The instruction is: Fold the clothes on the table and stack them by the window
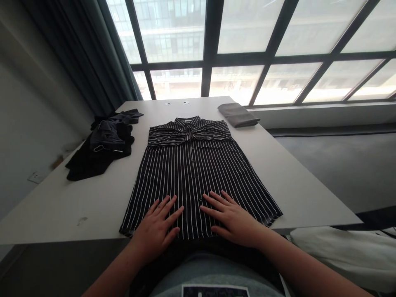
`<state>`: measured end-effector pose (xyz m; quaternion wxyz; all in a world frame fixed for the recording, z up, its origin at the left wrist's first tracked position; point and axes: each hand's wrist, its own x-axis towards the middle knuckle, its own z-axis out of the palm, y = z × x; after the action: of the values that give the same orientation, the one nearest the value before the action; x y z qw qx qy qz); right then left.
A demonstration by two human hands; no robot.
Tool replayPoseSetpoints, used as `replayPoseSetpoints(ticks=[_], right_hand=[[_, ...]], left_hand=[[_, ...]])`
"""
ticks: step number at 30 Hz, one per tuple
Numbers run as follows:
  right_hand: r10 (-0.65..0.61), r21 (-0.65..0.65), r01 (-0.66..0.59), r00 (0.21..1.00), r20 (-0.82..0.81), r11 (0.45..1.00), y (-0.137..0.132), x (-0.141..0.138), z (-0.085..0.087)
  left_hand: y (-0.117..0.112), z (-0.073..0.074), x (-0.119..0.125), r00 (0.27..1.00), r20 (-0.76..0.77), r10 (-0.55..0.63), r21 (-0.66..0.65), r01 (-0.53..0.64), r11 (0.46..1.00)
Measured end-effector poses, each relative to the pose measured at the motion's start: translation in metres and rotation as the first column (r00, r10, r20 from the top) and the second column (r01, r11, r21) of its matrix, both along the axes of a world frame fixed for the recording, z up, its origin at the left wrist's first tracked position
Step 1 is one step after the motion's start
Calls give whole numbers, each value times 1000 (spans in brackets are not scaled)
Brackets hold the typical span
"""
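Note:
A black shirt with white stripes [188,173] lies flat on the white table, its collar at the far end and its hem along the near edge. Its sleeves are folded across the chest, meeting at the middle. My left hand [157,227] rests on the lower left part of the shirt with fingers spread. On the lower right part, my right hand [232,218] also lies flat, fingers apart. Between the two hands runs the button front. Neither hand grasps the cloth.
Dark crumpled clothes [108,140] lie on the left of the white table [297,185]. A folded grey cloth [238,114] sits at the back right. Pale fabric [340,251] is at the lower right, beyond the table's edge. Windows [238,78] stand behind.

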<state>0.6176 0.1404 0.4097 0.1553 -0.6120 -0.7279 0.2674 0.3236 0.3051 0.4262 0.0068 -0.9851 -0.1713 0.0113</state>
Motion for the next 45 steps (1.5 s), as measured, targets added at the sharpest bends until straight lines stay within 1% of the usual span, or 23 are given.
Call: replayPoseSetpoints(ticks=[4,6,8,10,13,15,16,18,21,24,27,30,32,33,35,37,39,42,44,45], right_hand=[[-8,-20,8,1000,-3,1000,0,-1,6],[-8,-33,8,1000,-1,999,1,-2,9],[-6,-46,6,1000,5,999,2,-2,11],[-6,-58,6,1000,10,998,2,-3,12],[-7,-74,8,1000,12,997,1,-3,13],[15,-86,-15,1000,9,996,1,1,17],[31,-94,-30,999,7,995,3,4,21],[53,-110,-52,999,5,993,10,11,31],[35,-77,-33,999,16,996,37,21,50],[17,16,-18,999,37,1000,82,21,66],[5,71,-7,1000,18,997,144,10,72],[-17,114,17,1000,5,993,220,-8,69],[-77,117,73,997,30,990,273,-21,65],[-109,115,102,992,57,988,300,-27,64],[-163,108,151,979,120,983,349,-38,60],[-187,85,174,966,180,981,393,-46,56],[-189,37,185,957,218,982,430,-54,52],[-206,-52,227,942,264,972,474,-63,47],[-228,-85,263,927,297,961,496,-69,43],[-240,-91,280,919,313,956,505,-72,41]], left_hand=[[-1,4,-5,999,34,28,-38,-26,999],[-1,8,-10,996,50,80,-63,-76,995],[1,15,-18,983,68,169,-76,-163,984],[7,21,-30,958,91,274,-70,-268,961],[25,30,-55,894,148,422,-2,-426,905],[41,34,-73,853,185,487,51,-504,862],[48,36,-81,841,194,505,58,-524,850],[58,39,-92,833,184,522,21,-534,845],[60,40,-95,808,171,564,-68,-562,825],[51,37,-88,758,193,622,-85,-619,781],[42,32,-82,735,229,639,-88,-638,765],[36,29,-82,718,272,640,-130,-632,764],[31,31,-82,699,282,657,-189,-631,752],[28,33,-81,686,268,677,-224,-639,736],[22,37,-80,652,212,728,-280,-673,684],[17,40,-78,616,162,771,-309,-710,632],[14,39,-79,585,156,796,-330,-729,600],[16,33,-85,550,186,814,-371,-728,576],[18,28,-89,546,193,815,-385,-722,575],[19,26,-91,554,195,809,-381,-718,583]])
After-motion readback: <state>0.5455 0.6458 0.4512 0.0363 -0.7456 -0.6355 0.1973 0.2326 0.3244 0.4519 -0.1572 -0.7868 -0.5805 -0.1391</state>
